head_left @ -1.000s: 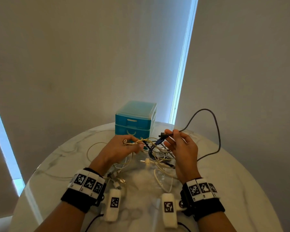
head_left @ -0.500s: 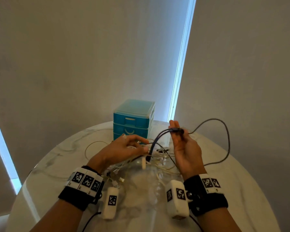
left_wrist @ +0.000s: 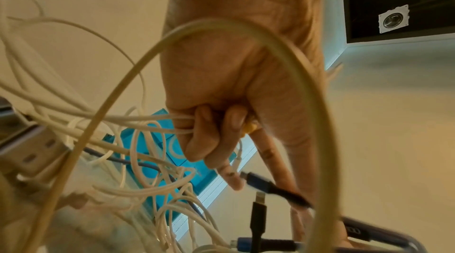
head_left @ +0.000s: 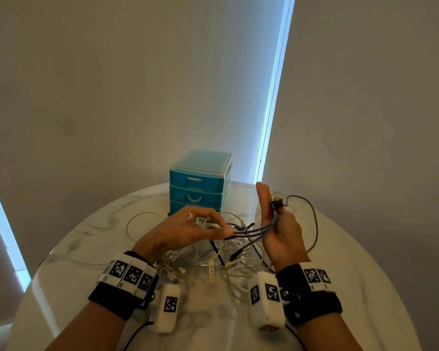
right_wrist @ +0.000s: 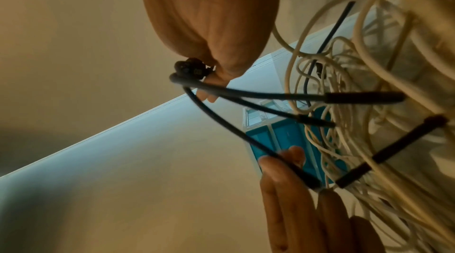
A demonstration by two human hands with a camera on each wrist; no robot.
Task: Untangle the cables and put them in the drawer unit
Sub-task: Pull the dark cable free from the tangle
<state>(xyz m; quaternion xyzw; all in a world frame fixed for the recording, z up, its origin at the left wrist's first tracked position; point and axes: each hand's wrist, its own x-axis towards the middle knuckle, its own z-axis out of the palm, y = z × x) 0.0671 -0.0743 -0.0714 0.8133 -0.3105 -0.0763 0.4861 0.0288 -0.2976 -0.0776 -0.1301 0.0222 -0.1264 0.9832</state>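
Note:
A tangle of white cables (head_left: 226, 259) lies on the round marble table (head_left: 365, 262) in front of the blue drawer unit (head_left: 200, 186), whose drawers are all closed. My left hand (head_left: 213, 225) grips a bunch of white cables (left_wrist: 152, 123) in its curled fingers, and its fingertips touch a branch of the dark multi-head cable (head_left: 254, 231). My right hand (head_left: 273, 206) is raised palm inward and pinches that cable's junction (right_wrist: 191, 70) with the thumb. Three dark branches (right_wrist: 270, 95) spread from there toward the left hand. The rest of the dark cable loops off to the right (head_left: 316, 224).
The drawer unit stands at the table's far edge against pale window blinds (head_left: 137, 97). A thin white cable loop (head_left: 137, 219) lies on the marble left of the hands. Bare marble shows to the right of the dark loop and along the near edge.
My right hand has turned palm inward and drawn the dark cable's junction up and to the right. The dark branches now stretch across to my left hand, which still holds the white bunch.

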